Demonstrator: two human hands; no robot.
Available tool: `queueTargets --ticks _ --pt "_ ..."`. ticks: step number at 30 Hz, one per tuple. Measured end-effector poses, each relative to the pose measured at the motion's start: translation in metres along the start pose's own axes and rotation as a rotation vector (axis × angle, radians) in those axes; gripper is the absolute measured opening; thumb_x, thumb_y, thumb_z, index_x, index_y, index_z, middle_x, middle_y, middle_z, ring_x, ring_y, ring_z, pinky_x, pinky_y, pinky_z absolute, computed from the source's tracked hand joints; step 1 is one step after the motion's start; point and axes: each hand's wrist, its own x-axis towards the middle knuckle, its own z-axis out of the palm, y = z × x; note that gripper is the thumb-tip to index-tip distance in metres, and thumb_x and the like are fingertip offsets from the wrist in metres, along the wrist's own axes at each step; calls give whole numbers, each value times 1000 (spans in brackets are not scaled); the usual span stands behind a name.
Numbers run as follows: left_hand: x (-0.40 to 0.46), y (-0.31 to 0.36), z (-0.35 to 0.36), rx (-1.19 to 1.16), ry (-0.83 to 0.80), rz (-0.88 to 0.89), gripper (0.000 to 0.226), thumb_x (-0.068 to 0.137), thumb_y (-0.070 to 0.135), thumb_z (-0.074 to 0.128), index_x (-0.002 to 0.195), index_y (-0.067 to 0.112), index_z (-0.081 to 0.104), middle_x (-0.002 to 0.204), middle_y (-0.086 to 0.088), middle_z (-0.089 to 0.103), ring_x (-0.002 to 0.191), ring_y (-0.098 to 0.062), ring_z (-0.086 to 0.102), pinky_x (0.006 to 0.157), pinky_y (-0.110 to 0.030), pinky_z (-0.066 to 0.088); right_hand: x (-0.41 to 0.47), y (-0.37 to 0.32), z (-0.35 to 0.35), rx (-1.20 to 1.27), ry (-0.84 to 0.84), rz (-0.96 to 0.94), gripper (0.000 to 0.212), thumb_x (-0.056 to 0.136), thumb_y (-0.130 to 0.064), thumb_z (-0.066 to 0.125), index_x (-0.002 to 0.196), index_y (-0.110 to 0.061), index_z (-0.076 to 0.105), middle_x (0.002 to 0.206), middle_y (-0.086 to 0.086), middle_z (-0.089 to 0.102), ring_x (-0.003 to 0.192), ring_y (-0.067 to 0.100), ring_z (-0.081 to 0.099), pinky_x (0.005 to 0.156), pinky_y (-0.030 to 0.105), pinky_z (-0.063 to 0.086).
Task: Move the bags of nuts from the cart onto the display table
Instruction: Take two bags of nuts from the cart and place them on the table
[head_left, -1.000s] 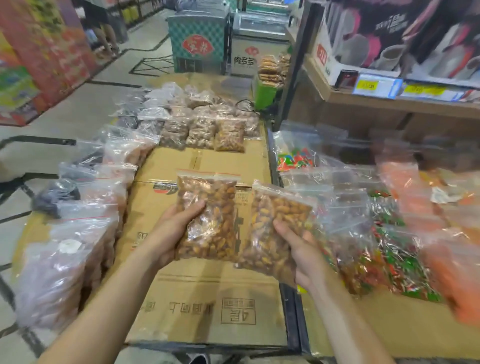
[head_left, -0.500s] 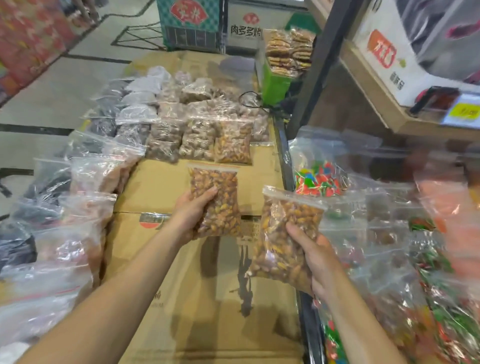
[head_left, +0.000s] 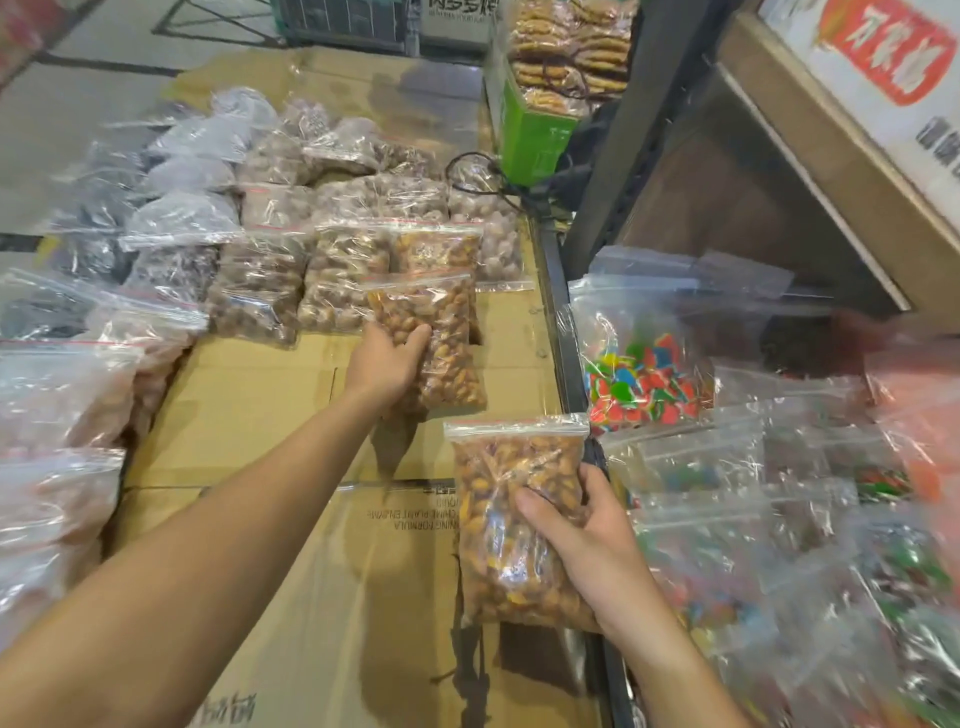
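Observation:
My left hand (head_left: 387, 358) grips a clear zip bag of golden-brown nuts (head_left: 444, 343) and holds it far out over the cardboard-covered display table (head_left: 249, 410), just in front of the row of nut bags (head_left: 343, 280) lying there. The bag's top edge overlaps another orange-brown nut bag (head_left: 436, 252) in that row. My right hand (head_left: 587, 535) grips a second bag of nuts (head_left: 511, 519) nearer to me, above the table's right edge.
Bags of pale and dark goods (head_left: 57, 395) line the table's left side. A dark metal rail (head_left: 563, 353) borders it on the right. Beyond the rail lie bags of colourful candy (head_left: 641, 379). A green box of biscuits (head_left: 540, 119) and a wooden shelf (head_left: 810, 171) stand behind.
My left hand has reached forward with its nut bag to the row of bags at the back. My right hand with its bag has stayed near me. The view has tilted down and closer.

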Motion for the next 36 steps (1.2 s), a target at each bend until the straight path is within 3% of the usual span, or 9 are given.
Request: queueTargets --ticks 3,7,11,16,21,24,29,33,36 --pt "-3 -3 -5 60 20 23 65 94 55 61 131 4 44 126 -12 59 117 -33 57 85 -38 43 4 -1 5 17 2 -2 101 58 -64 90 143 -26 51 120 -10 76 106 10 74 98 44 58" --pt "-2 -3 -8 126 -58 83 58 91 53 66 128 11 49 113 -7 65 102 -30 65 86 -45 55 9 3 17 76 41 4 85 68 -50 87 141 -25 52 123 -5 74 103 10 76 83 32 62" --pt "-2 1 -9 132 -155 127 58 86 59 66 123 16 52 101 -5 70 89 -25 70 82 -50 60 18 2 31 101 64 35 61 82 -34 85 134 -25 56 119 -1 76 100 16 77 83 39 64" --pt "-23 -4 -30 131 -126 113 62 97 39 62 148 12 41 105 -6 66 99 -31 67 87 -44 56 32 -11 55 76 20 6 50 84 -36 85 125 -31 57 116 -2 76 98 16 78 80 39 63" --pt "-77 -37 -67 146 -25 125 58 99 33 57 150 10 41 135 -14 59 119 -30 59 99 -42 47 68 -22 90 -52 83 -13 80 69 -67 80 133 -27 54 128 -6 69 115 20 68 102 47 55" --pt "-112 -58 -82 251 -12 190 55 100 35 56 148 10 45 137 -15 58 122 -29 57 101 -41 46 73 -22 105 -203 202 -25 59 87 -57 72 127 -19 53 125 -3 65 115 22 64 99 40 53" --pt "-152 -79 -91 444 -6 246 52 99 39 54 145 14 50 139 -17 55 122 -39 57 101 -47 48 62 -24 117 -415 346 -69 78 96 -50 66 152 -7 33 151 16 44 139 37 46 109 46 43" --pt "-178 -82 -93 666 47 353 52 95 42 55 139 15 55 134 -20 59 113 -44 59 93 -52 51 31 -27 108 -538 355 -121 83 98 -38 65 161 -14 18 160 14 32 146 38 36 114 47 38" --pt "-200 -76 -92 754 76 422 51 94 46 57 136 17 56 141 -21 55 123 -46 53 94 -57 50 -5 -16 95 -714 316 -240 66 100 -42 57 158 -19 34 163 7 30 151 35 30 120 50 33"
